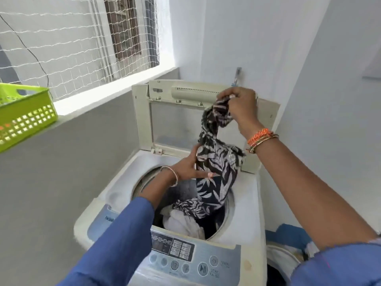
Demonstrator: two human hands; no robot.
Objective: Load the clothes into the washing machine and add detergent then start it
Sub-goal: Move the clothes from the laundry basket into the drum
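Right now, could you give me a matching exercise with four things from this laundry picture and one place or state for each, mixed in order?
Things:
1. leaf-print garment
2. green basket
3. washer lid
4. white cloth

Place or state:
A. standing open
B. on the window ledge
C. lying in the drum
D. held by the left hand and right hand

Pairs: 1-D, 2-B, 3-A, 4-C

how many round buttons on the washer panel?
6, on the control panel: four in a row lower left, power and start/pause on the right. The sleeve may hide more.
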